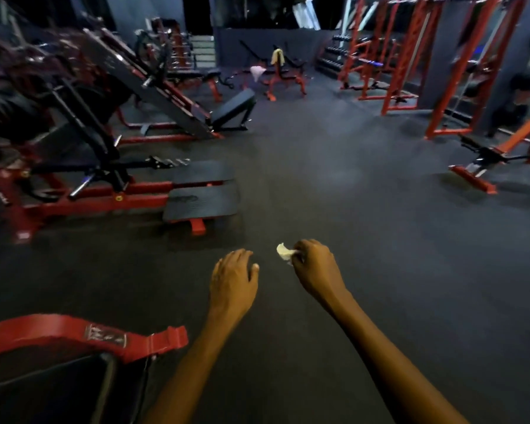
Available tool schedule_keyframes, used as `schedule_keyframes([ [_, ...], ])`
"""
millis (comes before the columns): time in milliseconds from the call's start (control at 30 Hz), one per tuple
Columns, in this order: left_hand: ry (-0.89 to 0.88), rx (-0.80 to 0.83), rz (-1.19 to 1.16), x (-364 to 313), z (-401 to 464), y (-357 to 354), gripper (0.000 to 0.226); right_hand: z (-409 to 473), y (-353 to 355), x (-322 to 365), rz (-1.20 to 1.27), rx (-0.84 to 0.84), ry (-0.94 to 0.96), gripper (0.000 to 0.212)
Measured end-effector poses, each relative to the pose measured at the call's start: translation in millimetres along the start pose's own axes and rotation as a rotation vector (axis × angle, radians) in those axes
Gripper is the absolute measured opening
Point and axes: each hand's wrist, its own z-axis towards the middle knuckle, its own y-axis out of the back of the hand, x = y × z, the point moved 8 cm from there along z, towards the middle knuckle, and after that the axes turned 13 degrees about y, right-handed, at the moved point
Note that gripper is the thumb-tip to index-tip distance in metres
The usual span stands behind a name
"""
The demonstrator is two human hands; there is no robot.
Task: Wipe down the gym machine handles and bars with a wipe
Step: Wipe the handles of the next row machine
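Note:
My right hand (314, 264) pinches a small crumpled white wipe (283, 251) over the dark gym floor. My left hand (233, 278) hangs beside it, fingers loosely bent, holding nothing, a short gap from the wipe. Both hands are out in open floor, touching no machine. The nearest machine is a red and black one with two black foot plates (202, 198) ahead to the left. Its black bars and chrome handles (83, 182) lie further left.
A red machine frame (74, 332) with a black pad sits at the lower left near my left forearm. A leg press (153, 84) stands behind the left machine. Red racks (410, 56) and a low red machine (478, 166) stand on the right. Benches with cloths (277, 58) are far ahead.

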Motion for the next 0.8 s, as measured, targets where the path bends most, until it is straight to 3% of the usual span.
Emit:
schedule_keyframes([
  [500, 0.398, -0.195, 0.085, 96.4, 303.9, 37.2, 0.043, 345.4, -204.3, 25.1, 0.283, 0.260, 0.343, 0.009],
  [800, 0.661, -0.332, 0.131, 185.9, 453.0, 101.5, 0.044, 531.5, -341.8, 117.0, 0.364, 0.484, 0.617, 0.014],
])
